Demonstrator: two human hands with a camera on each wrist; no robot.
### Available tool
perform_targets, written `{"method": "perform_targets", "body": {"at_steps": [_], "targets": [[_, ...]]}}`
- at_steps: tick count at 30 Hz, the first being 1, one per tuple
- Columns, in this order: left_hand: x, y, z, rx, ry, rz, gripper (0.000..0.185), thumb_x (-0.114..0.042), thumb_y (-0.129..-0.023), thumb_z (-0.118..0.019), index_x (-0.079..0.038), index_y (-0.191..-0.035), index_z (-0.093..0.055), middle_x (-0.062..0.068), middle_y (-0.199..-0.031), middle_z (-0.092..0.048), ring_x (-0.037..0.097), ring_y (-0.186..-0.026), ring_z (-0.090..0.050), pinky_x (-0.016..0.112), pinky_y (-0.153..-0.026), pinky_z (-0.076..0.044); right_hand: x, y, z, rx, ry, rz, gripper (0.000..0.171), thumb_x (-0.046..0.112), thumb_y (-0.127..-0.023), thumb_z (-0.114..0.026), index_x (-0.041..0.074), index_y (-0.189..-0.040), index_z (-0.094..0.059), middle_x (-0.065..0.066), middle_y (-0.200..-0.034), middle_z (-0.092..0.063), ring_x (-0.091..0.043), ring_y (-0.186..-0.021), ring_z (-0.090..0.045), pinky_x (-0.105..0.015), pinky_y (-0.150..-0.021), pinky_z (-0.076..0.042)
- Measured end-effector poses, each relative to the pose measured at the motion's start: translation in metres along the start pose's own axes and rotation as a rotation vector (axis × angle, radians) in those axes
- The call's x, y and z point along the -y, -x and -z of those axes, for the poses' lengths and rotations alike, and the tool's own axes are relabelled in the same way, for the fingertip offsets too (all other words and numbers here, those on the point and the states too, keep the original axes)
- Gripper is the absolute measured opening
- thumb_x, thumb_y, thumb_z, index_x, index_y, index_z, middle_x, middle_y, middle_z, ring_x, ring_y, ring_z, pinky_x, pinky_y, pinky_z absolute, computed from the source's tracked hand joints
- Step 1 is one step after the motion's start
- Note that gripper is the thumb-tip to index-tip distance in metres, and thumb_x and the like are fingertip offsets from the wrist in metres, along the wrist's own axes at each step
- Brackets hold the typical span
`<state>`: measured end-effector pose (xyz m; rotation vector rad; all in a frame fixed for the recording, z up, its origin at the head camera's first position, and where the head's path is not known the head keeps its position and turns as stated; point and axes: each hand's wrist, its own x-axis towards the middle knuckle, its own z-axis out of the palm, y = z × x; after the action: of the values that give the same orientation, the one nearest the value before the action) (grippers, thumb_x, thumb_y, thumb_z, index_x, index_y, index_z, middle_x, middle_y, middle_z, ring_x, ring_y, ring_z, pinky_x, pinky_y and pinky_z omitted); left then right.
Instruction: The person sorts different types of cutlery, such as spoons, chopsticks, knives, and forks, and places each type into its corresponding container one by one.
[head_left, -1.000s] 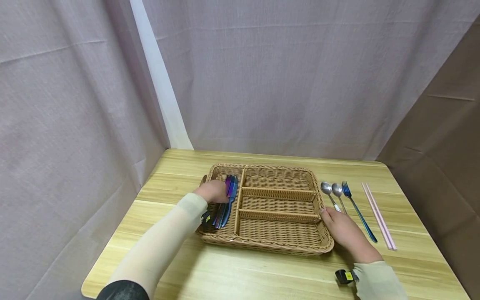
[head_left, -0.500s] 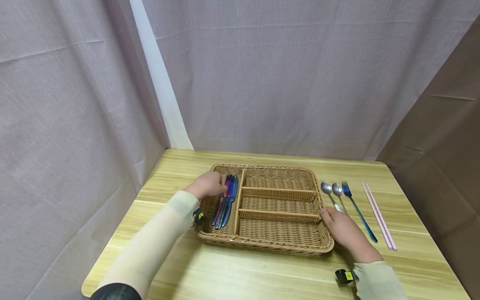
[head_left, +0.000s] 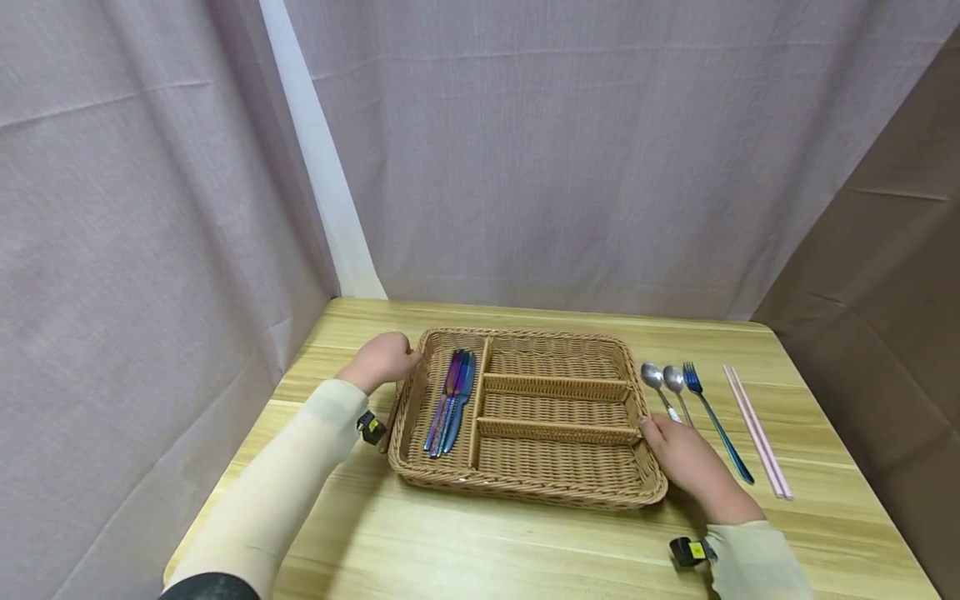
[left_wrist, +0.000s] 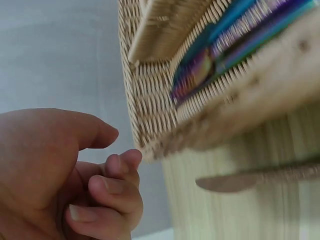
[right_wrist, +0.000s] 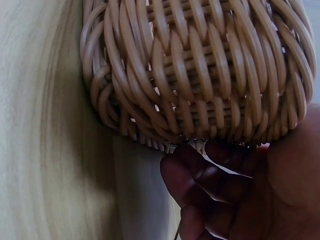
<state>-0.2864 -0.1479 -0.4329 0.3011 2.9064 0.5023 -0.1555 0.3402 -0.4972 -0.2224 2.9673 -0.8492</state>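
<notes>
A wicker basket (head_left: pixel 555 494) with divided compartments lies on the wooden table. Several shiny blue-purple knives (head_left: pixel 454 404) lie side by side in its long left compartment. My left hand (head_left: pixel 381 360) hovers just outside the left rim; its fingers are loosely bent around nothing, as the left wrist view (left_wrist: pixel 105 185) confirms. Below that hand a further knife (left_wrist: pixel 230 183) lies on the table beside the basket, mostly hidden in the head view. At the right end my right hand (head_left: pixel 688 462) grips the basket, thumb at the rim and fingers against the outer wall.
Right of the basket lie two spoons (head_left: pixel 652 375), a blue fork (head_left: pixel 718 425) and a pair of pink chopsticks (head_left: pixel 759 433). Grey curtains (head_left: pixel 555 167) hang behind and at the left of the table (head_left: pixel 465 542); a brown one (head_left: pixel 885 275) hangs at the right.
My left hand has left the knives in the left compartment and drawn back leftward over the rim. The knives stay in the basket. My right hand and the basket have not visibly moved.
</notes>
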Motion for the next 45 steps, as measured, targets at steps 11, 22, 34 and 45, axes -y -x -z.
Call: {"method": "perform_targets", "body": {"at_steps": [11, 22, 34, 45], "targets": [[0.033, 0.011, -0.011, 0.079, -0.047, 0.062, 0.044, -0.04, -0.112, -0.052, -0.006, -0.087, -0.065, 0.01, -0.087, -0.067, 0.028, -0.082, -0.063, 0.05, -0.087, -0.058, 0.0, 0.0, -0.001, 0.006, 0.004, -0.006, 0.058, 0.035, -0.122, -0.029, -0.009, -0.142, -0.062, -0.039, -0.141, -0.062, -0.062, -0.132, -0.056, -0.075, -0.108, -0.045], [0.045, 0.022, -0.027, 0.188, -0.053, 0.093, 0.031, -0.031, -0.104, -0.067, -0.001, -0.1, -0.07, 0.013, -0.098, -0.072, 0.029, -0.09, -0.067, 0.051, -0.094, -0.058, 0.0, -0.001, 0.0, 0.002, 0.003, -0.009, 0.056, 0.035, -0.122, -0.029, -0.006, -0.136, -0.065, -0.038, -0.138, -0.064, -0.062, -0.13, -0.058, -0.075, -0.107, -0.046], [0.043, 0.018, -0.044, 0.2, -0.055, 0.103, 0.02, -0.019, -0.1, -0.071, -0.008, -0.085, -0.064, 0.009, -0.088, -0.068, 0.026, -0.083, -0.064, 0.044, -0.087, -0.059, -0.003, -0.002, -0.002, -0.005, -0.005, -0.011, 0.056, 0.037, -0.122, -0.029, -0.003, -0.132, -0.067, -0.036, -0.136, -0.066, -0.062, -0.13, -0.058, -0.075, -0.106, -0.047], [0.039, 0.017, -0.046, 0.212, -0.079, 0.063, 0.013, -0.007, -0.1, -0.061, -0.005, -0.089, -0.068, 0.01, -0.091, -0.067, 0.026, -0.086, -0.063, 0.045, -0.089, -0.059, -0.002, -0.001, -0.002, -0.008, -0.011, -0.014, 0.054, 0.038, -0.122, -0.03, 0.0, -0.123, -0.069, -0.034, -0.132, -0.069, -0.061, -0.129, -0.06, -0.074, -0.105, -0.048]]}}
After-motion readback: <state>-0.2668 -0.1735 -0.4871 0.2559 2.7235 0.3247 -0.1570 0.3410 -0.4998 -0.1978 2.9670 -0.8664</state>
